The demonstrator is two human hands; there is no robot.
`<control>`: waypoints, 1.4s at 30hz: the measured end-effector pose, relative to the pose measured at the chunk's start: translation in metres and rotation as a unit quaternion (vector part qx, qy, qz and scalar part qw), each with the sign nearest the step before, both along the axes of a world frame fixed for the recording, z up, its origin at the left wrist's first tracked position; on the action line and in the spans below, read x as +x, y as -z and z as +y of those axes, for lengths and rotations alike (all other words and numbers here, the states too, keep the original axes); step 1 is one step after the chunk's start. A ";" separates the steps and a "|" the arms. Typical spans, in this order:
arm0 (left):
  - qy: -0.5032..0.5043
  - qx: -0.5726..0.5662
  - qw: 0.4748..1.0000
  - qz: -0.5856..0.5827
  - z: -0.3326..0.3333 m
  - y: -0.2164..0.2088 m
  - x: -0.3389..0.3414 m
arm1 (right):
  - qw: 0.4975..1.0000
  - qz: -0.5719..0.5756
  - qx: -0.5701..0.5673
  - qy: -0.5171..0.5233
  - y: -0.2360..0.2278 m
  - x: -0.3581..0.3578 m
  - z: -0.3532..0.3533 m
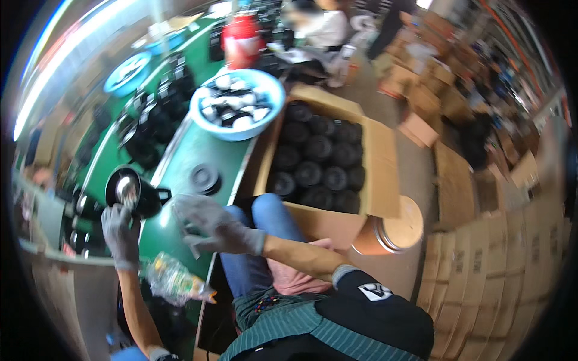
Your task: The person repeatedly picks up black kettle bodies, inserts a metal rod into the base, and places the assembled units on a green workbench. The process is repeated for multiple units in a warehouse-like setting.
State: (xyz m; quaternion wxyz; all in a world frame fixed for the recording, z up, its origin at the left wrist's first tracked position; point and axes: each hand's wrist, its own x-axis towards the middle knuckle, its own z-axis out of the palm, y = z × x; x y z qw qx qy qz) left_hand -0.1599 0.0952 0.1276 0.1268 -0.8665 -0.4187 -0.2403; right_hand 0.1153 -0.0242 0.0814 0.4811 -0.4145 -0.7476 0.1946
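Note:
My left hand (120,236), in a grey glove, is closed on the near edge of a black pot (146,201). The pot is tilted so its shiny metal inside shows, and its side handle points right. My right hand (221,231), also gloved in grey, is held over the green table edge with fingers stretched and thumb apart; it looks open and holds nothing visible. Beyond it on the table lies a round black base-like part (205,178). A clear plastic bag (174,280) with something yellowish lies close to my left wrist.
A blue basin (273,123) of black-and-white parts stands farther up the green table (186,150). An open carton (381,171) of round black parts is to the right, beside a brown drum (400,225). Several black pots (147,135) line the left. Another person (322,27) sits at the far end.

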 end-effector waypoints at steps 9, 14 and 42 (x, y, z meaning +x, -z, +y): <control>0.284 -0.124 0.948 -0.074 -0.148 -0.026 0.123 | 0.986 -0.106 0.086 0.094 -0.003 0.070 -0.092; 0.027 -0.318 0.794 -0.518 -0.150 0.073 0.077 | 0.978 0.127 -0.022 0.163 0.010 0.109 -0.167; 0.097 -0.695 0.341 -0.626 -0.170 0.228 0.074 | 0.615 -0.245 -0.548 0.512 0.275 0.284 -0.102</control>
